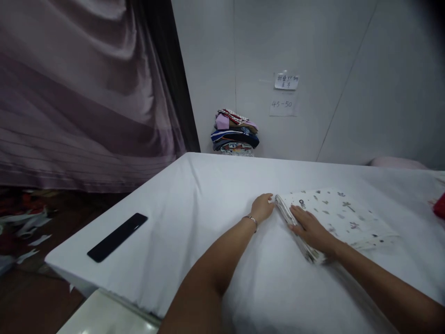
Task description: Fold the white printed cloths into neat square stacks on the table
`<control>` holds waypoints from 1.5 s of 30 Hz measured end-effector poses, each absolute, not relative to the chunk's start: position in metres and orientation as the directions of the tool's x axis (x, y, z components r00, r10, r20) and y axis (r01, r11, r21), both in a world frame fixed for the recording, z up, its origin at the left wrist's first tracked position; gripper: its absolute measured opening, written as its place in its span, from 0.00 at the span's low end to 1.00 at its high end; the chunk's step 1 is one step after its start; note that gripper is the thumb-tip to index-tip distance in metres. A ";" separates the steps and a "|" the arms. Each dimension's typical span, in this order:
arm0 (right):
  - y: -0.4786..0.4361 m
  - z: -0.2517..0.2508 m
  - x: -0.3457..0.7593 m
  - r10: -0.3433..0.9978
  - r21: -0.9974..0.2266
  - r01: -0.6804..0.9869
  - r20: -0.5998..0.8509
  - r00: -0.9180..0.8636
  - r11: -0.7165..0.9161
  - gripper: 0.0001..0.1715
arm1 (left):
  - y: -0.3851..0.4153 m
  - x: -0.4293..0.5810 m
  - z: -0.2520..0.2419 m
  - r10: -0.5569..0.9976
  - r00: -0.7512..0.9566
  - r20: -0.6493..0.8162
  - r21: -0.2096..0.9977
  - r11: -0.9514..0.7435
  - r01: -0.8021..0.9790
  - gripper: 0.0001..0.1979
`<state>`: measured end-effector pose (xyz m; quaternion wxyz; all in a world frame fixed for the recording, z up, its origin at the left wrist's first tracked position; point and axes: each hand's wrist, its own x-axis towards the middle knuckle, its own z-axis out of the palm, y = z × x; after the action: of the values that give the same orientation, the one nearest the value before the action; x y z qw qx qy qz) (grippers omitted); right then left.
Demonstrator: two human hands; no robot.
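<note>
A white cloth with small printed motifs (342,213) lies folded in layers on the white-covered table (215,195). My right hand (311,229) rests flat on its left part, fingers extended over the folded edge. Just beyond the cloth's upper left corner is my left hand (262,207), a bracelet at its wrist. Its fingertips reach to that corner; whether they pinch the fabric is too small to make out.
A dark flat object (117,237) lies on the table's left side. Behind the far edge stands a pile of folded fabrics (235,132). A draped curtain (86,93) hangs at left. Something red (440,206) is at the right edge.
</note>
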<state>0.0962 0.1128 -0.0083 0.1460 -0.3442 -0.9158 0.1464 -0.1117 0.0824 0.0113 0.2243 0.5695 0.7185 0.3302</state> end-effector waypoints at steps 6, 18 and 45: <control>0.107 -0.006 0.100 0.703 -0.446 0.585 0.162 -0.692 0.678 0.39 | 0.107 -0.108 -0.008 0.979 -0.180 0.099 0.771 0.039 0.635 0.25; 0.091 -0.003 0.103 0.666 -0.388 0.588 0.097 -0.740 0.710 0.35 | 0.133 -0.126 -0.021 0.997 -0.047 0.068 0.843 -0.032 0.537 0.18; 0.082 -0.012 0.107 0.638 -0.340 0.581 0.081 -0.766 0.740 0.38 | 0.122 -0.130 -0.009 0.996 0.054 0.067 0.812 -0.086 0.578 0.25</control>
<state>0.1070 0.0821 -0.0121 0.0965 -0.3285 -0.9277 0.1489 -0.1304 0.1225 -0.0086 0.3114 0.6556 0.6001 0.3363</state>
